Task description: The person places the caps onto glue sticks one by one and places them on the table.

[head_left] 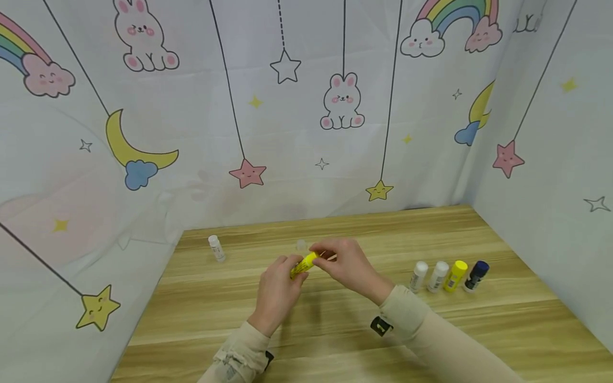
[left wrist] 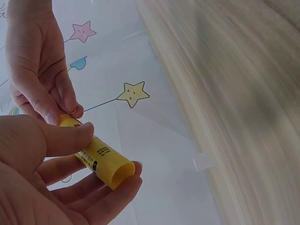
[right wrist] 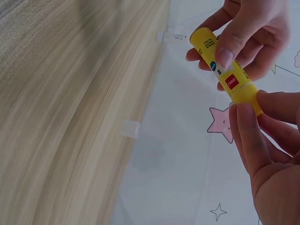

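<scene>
A yellow glue stick (head_left: 304, 264) is held above the table between both hands. My left hand (head_left: 279, 284) grips its body, thumb on one side and fingers on the other; one end, looking hollow, faces out in the left wrist view. With thumb and fingertips, my right hand (head_left: 342, 263) pinches the yellow cap (right wrist: 247, 98) at the other end. The red label on the glue stick (right wrist: 233, 80) shows in the right wrist view, and the cap sits against the body there.
Two white glue sticks (head_left: 419, 276), a yellow one (head_left: 455, 275) and a dark blue one (head_left: 477, 276) stand in a row at the right of the wooden table (head_left: 354, 340). Another white stick (head_left: 216, 248) stands back left. A small translucent piece (head_left: 300, 244) is behind the hands.
</scene>
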### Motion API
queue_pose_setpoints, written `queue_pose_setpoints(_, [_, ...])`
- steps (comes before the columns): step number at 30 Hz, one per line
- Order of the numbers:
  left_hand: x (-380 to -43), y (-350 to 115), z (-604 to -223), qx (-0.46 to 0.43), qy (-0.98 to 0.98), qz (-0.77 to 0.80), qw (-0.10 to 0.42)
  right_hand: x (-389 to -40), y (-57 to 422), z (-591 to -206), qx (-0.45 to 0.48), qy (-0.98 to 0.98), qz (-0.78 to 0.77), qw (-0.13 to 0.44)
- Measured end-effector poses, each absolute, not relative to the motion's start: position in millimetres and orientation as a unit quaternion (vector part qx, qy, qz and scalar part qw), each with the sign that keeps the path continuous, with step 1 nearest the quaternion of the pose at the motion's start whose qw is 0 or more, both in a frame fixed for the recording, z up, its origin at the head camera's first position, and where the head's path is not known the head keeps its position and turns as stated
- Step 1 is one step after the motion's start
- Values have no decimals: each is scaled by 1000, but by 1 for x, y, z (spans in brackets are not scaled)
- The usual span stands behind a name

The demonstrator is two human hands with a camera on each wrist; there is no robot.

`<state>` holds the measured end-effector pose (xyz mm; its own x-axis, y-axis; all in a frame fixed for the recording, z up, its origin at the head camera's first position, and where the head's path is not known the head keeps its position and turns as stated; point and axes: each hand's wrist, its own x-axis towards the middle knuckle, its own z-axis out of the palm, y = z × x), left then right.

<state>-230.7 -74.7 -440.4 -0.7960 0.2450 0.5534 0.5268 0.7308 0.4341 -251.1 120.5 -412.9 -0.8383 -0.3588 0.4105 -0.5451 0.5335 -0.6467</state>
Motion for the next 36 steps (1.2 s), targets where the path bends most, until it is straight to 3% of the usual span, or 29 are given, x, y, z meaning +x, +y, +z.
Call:
queue_pose_setpoints(26, [-229, -66, -440, -254, -883, -262, 296, -244, 116, -400, 236, -886, 378, 126])
queue_pose_setpoints(36, [-233, -62, -441, -250, -896, -284, 234, -247, 130, -412, 192, -879, 429, 80])
